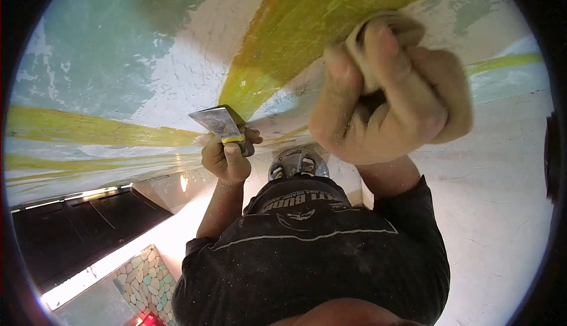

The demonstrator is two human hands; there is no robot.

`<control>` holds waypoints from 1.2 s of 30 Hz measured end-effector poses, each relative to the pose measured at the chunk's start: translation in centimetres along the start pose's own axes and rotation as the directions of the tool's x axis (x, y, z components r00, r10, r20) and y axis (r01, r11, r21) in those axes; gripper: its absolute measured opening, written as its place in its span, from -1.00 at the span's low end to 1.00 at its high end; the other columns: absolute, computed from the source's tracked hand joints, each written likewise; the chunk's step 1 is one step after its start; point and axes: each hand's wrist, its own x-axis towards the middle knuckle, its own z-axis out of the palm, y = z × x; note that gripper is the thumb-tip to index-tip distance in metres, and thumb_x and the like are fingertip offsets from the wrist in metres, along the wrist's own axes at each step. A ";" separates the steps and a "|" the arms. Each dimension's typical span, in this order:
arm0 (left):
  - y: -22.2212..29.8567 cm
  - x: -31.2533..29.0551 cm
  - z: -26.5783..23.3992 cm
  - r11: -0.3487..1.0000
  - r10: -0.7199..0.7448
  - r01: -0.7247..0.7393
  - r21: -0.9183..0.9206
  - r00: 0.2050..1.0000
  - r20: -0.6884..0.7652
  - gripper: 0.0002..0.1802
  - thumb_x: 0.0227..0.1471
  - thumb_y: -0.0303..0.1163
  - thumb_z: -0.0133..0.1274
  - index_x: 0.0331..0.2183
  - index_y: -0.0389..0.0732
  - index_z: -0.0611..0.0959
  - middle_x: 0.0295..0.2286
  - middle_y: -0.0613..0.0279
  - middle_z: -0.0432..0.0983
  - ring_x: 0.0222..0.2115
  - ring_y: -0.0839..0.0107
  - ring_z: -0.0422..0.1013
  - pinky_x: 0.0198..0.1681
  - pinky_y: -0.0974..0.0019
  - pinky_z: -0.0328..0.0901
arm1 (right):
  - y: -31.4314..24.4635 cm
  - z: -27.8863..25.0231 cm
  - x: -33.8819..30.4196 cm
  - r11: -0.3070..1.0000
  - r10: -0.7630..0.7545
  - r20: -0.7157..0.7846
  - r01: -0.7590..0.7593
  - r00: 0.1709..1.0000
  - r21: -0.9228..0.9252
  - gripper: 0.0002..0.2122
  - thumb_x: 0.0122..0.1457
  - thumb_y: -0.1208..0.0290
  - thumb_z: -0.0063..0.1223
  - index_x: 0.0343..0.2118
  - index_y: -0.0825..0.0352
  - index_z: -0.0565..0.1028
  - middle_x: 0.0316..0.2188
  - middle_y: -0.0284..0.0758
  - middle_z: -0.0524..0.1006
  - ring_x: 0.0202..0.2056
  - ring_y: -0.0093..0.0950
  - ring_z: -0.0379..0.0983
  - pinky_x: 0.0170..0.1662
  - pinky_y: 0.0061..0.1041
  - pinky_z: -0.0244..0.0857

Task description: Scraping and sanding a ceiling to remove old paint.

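My left hand (227, 160) grips a putty knife (218, 122) by its handle. The knife's flat metal blade points up and to the left, close to the painted wall (177, 48), and a yellow band shows where blade and handle meet. Higher up and to the right, my right hand (401, 98) is closed around a folded, pale piece that looks like sandpaper (361, 51), held up against the wall. Part of this piece is hidden by the fingers. The wall carries worn patches of teal, white and yellow-green paint.
A plain whitish wall (496, 166) runs along the right. At the lower left are a dark panel like a door (88, 225), a pebble-patterned surface (147, 279) and a red object (152, 319). My feet (295, 165) show below my dark shirt.
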 end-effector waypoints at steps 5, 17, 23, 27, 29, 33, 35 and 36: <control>-0.3 0.3 0.5 0.998 0.043 -0.042 -0.044 0.999 0.005 -0.39 0.22 0.00 -0.12 -0.34 -0.51 0.51 -0.58 -0.07 0.55 -0.65 0.37 0.46 -0.54 0.31 0.40 | -5.7 -3.5 -13.8 0.930 0.325 0.104 -0.298 0.940 -0.215 -0.72 0.05 0.56 0.10 -0.13 0.26 0.46 -0.39 -0.34 0.32 -0.51 -0.46 0.29 -0.44 -0.48 0.22; -0.3 -0.2 0.0 0.999 -0.038 0.038 -0.004 0.999 0.008 -0.38 0.20 0.09 -0.14 -0.31 -0.41 0.44 -0.57 -0.10 0.52 -0.67 0.27 0.47 -0.59 0.31 0.38 | -0.4 -0.7 -0.6 0.988 0.096 0.027 -0.092 0.995 -0.123 -0.69 0.08 0.53 0.07 -0.07 0.33 0.43 -0.56 -0.42 0.46 -0.67 -0.64 0.20 -0.63 -0.69 0.00; -0.3 0.1 0.0 0.999 0.005 -0.007 0.033 0.999 0.049 -0.35 0.19 0.12 -0.15 -0.31 -0.42 0.43 -0.58 -0.09 0.52 -0.67 0.28 0.46 -0.63 0.32 0.36 | -6.5 -4.8 -16.2 0.926 0.367 0.271 -0.323 0.890 -0.193 -0.67 0.02 0.58 0.12 -0.10 0.22 0.47 -0.28 -0.34 0.24 -0.32 -0.40 0.24 -0.22 -0.44 0.15; -0.5 0.2 0.3 1.000 -0.019 0.019 0.017 0.999 0.029 -0.35 0.20 0.11 -0.15 -0.31 -0.44 0.43 -0.59 -0.09 0.52 -0.67 0.28 0.46 -0.62 0.32 0.36 | -4.8 -3.3 -11.2 0.949 0.308 0.176 -0.288 0.935 -0.131 -0.68 -0.02 0.58 0.12 -0.14 0.23 0.52 -0.28 -0.35 0.30 -0.37 -0.43 0.28 -0.28 -0.43 0.18; -0.6 0.1 0.5 0.999 0.021 -0.022 -0.047 0.999 -0.032 -0.38 0.22 0.06 -0.15 -0.32 -0.46 0.48 -0.58 -0.07 0.55 -0.72 0.46 0.39 -0.61 0.39 0.32 | -2.9 -1.9 -5.2 0.957 0.289 0.110 -0.285 0.951 -0.056 -0.68 -0.09 0.55 0.16 -0.18 0.23 0.57 -0.28 -0.35 0.38 -0.34 -0.43 0.35 -0.28 -0.42 0.21; -0.3 0.1 0.5 0.999 -0.015 0.013 -0.037 0.998 -0.053 -0.38 0.22 0.06 -0.14 -0.32 -0.45 0.48 -0.57 -0.08 0.55 -0.72 0.45 0.39 -0.59 0.37 0.33 | 0.0 -0.1 0.5 0.983 0.130 0.008 -0.130 0.992 0.133 -0.73 0.06 0.58 0.12 -0.13 0.36 0.46 -0.56 -0.34 0.39 -0.64 -0.51 0.29 -0.54 -0.63 0.15; -0.8 -0.2 0.5 0.999 0.003 -0.006 -0.041 0.998 -0.067 -0.39 0.22 0.04 -0.14 -0.31 -0.45 0.47 -0.57 -0.09 0.55 -0.72 0.45 0.39 -0.61 0.39 0.32 | -4.0 -1.6 -5.4 0.895 0.446 0.099 -0.445 0.890 -0.034 -0.73 -0.01 0.53 0.19 -0.19 0.20 0.57 -0.32 -0.37 0.38 -0.36 -0.47 0.31 -0.27 -0.45 0.21; -0.7 -0.2 0.7 0.999 0.004 -0.007 -0.043 0.998 -0.061 -0.39 0.22 0.04 -0.14 -0.31 -0.45 0.47 -0.57 -0.09 0.55 -0.72 0.45 0.39 -0.61 0.39 0.32 | -4.7 -2.1 -8.3 0.914 0.404 0.108 -0.400 0.908 -0.062 -0.71 0.01 0.58 0.14 -0.15 0.24 0.52 -0.39 -0.37 0.32 -0.47 -0.48 0.28 -0.38 -0.46 0.19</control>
